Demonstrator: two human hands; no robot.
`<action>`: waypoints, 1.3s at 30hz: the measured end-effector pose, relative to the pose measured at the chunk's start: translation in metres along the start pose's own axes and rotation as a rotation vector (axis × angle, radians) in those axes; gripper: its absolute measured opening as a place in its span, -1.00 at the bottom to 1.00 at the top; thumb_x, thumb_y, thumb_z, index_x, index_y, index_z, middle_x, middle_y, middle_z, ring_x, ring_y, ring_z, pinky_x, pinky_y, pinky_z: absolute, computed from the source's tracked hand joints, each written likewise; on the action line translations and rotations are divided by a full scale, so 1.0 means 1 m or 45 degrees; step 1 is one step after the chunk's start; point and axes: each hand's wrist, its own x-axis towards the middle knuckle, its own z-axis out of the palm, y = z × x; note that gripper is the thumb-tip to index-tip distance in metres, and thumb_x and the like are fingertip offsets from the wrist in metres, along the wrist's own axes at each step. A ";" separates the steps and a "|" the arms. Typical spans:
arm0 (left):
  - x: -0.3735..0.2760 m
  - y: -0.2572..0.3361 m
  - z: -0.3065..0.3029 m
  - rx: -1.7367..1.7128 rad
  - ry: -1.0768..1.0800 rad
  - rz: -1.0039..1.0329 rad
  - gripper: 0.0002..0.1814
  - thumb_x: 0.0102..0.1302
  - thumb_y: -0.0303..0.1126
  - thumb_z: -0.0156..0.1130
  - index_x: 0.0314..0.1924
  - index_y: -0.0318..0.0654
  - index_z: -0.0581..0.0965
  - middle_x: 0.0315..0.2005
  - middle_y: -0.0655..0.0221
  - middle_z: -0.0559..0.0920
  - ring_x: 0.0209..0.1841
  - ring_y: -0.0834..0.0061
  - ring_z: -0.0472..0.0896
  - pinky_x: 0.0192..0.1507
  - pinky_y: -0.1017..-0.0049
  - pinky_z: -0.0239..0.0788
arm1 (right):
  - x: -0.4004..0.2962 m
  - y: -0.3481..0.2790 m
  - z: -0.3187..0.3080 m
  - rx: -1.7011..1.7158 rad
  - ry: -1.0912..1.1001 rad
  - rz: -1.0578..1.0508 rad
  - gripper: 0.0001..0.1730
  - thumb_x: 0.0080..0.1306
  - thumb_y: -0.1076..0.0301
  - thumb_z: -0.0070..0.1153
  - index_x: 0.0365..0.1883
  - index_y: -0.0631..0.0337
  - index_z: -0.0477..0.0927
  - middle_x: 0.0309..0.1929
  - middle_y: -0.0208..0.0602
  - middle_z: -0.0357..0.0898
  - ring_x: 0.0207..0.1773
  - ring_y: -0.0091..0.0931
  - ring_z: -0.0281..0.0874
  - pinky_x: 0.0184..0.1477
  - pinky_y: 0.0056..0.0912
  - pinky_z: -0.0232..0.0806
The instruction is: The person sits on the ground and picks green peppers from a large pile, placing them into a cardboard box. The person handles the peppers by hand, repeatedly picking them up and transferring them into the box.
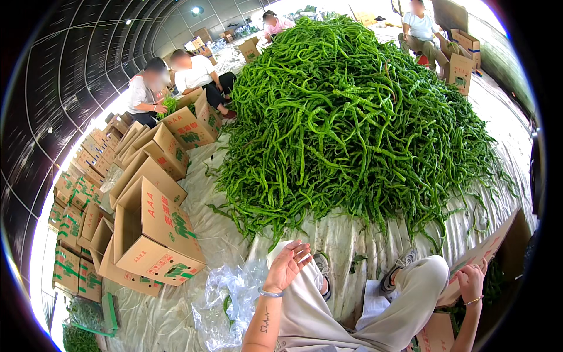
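Note:
My left hand (290,266) is raised over my left knee, palm up, with its fingers apart and nothing in them. Below and left of it, a crumpled clear plastic bag (220,303) lies on the floor sheet, with a green chili pepper (227,305) on or in it. At my right side, my right hand (469,282) grips the edge of a flap (484,251) on an open cardboard box (435,333). Dark green peppers (493,281) show behind that flap. A large heap of long green chili peppers (347,127) fills the floor before me.
Open printed cardboard boxes (169,233) stand in a row at left. Packed boxes (70,229) are stacked behind them. Two people (193,72) sit at the left, another person (277,25) behind the heap, and one (420,31) at the far right. White sheeting (193,246) covers the floor.

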 end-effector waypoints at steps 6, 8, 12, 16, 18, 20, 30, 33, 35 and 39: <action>0.000 0.000 0.001 0.003 -0.005 0.006 -0.65 0.26 -0.36 -0.03 0.05 -0.24 0.31 -0.01 0.20 0.40 0.07 0.38 0.35 0.18 0.24 0.10 | 0.000 -0.001 -0.001 0.008 -0.012 0.017 -0.88 -0.04 0.38 0.07 -0.67 0.23 0.50 -0.61 -0.27 0.46 -0.35 -0.37 0.41 0.26 -0.11 -0.21; 0.000 0.000 0.000 0.004 -0.004 0.007 -0.64 0.26 -0.36 -0.03 0.05 -0.24 0.31 -0.01 0.20 0.40 0.07 0.37 0.35 0.18 0.24 0.10 | 0.001 -0.002 -0.001 0.010 -0.011 0.014 -0.88 -0.04 0.38 0.07 -0.68 0.22 0.50 -0.61 -0.27 0.46 -0.35 -0.37 0.41 0.26 -0.11 -0.21; 0.000 0.000 0.000 -0.014 -0.019 0.010 -0.64 0.25 -0.37 -0.02 0.06 -0.23 0.31 -0.01 0.19 0.40 0.08 0.36 0.35 0.18 0.23 0.09 | 0.000 -0.001 -0.001 0.008 0.006 0.009 -0.89 -0.04 0.39 0.07 -0.68 0.21 0.50 -0.62 -0.28 0.46 -0.36 -0.38 0.41 0.27 -0.13 -0.21; 0.000 0.000 -0.001 -0.020 -0.014 0.009 -0.63 0.24 -0.37 -0.02 0.06 -0.23 0.31 -0.01 0.18 0.40 0.08 0.35 0.35 0.19 0.22 0.09 | 0.001 -0.003 -0.001 0.005 0.011 -0.007 -0.90 -0.04 0.40 0.07 -0.68 0.20 0.51 -0.64 -0.32 0.45 -0.37 -0.39 0.41 0.27 -0.14 -0.21; 0.000 0.000 -0.001 -0.017 -0.011 0.010 -0.64 0.24 -0.38 -0.02 0.06 -0.24 0.31 0.00 0.18 0.40 0.08 0.35 0.35 0.19 0.22 0.09 | 0.001 -0.003 -0.001 0.010 0.011 -0.005 -0.90 -0.04 0.40 0.07 -0.69 0.21 0.50 -0.64 -0.34 0.44 -0.37 -0.39 0.41 0.27 -0.14 -0.22; 0.000 0.000 -0.001 -0.021 -0.011 0.011 -0.64 0.24 -0.38 -0.02 0.05 -0.24 0.30 0.00 0.18 0.40 0.08 0.35 0.35 0.18 0.23 0.09 | 0.001 -0.002 0.000 0.009 0.008 -0.004 -0.89 -0.04 0.40 0.06 -0.69 0.21 0.50 -0.65 -0.34 0.44 -0.37 -0.39 0.41 0.27 -0.14 -0.21; 0.000 0.000 0.000 -0.035 -0.019 0.013 -0.63 0.25 -0.38 -0.02 0.05 -0.27 0.30 -0.01 0.18 0.40 0.07 0.36 0.36 0.18 0.24 0.10 | 0.001 0.000 0.000 0.019 0.012 -0.021 -0.89 -0.04 0.40 0.05 -0.68 0.22 0.50 -0.65 -0.33 0.44 -0.38 -0.39 0.41 0.27 -0.12 -0.21; 0.000 0.000 -0.001 -0.032 -0.014 0.012 -0.64 0.25 -0.38 -0.03 0.06 -0.27 0.29 -0.01 0.19 0.41 0.07 0.36 0.36 0.18 0.24 0.11 | 0.001 -0.002 -0.001 0.016 0.008 -0.014 -0.88 -0.03 0.40 0.05 -0.69 0.22 0.49 -0.65 -0.34 0.44 -0.38 -0.39 0.41 0.27 -0.12 -0.22; 0.000 0.000 -0.001 -0.030 -0.013 0.013 -0.63 0.25 -0.38 -0.03 0.06 -0.27 0.29 -0.01 0.19 0.41 0.06 0.36 0.36 0.18 0.24 0.11 | 0.001 -0.003 -0.001 0.018 0.008 -0.013 -0.88 -0.03 0.40 0.05 -0.69 0.23 0.49 -0.65 -0.34 0.44 -0.38 -0.40 0.41 0.28 -0.11 -0.22; 0.000 0.000 -0.001 -0.031 -0.015 0.011 -0.64 0.25 -0.39 -0.02 0.05 -0.27 0.30 -0.01 0.19 0.41 0.06 0.36 0.36 0.18 0.24 0.11 | 0.001 0.000 0.001 0.021 0.010 -0.017 -0.88 -0.03 0.40 0.05 -0.69 0.23 0.49 -0.65 -0.35 0.45 -0.39 -0.40 0.41 0.28 -0.12 -0.22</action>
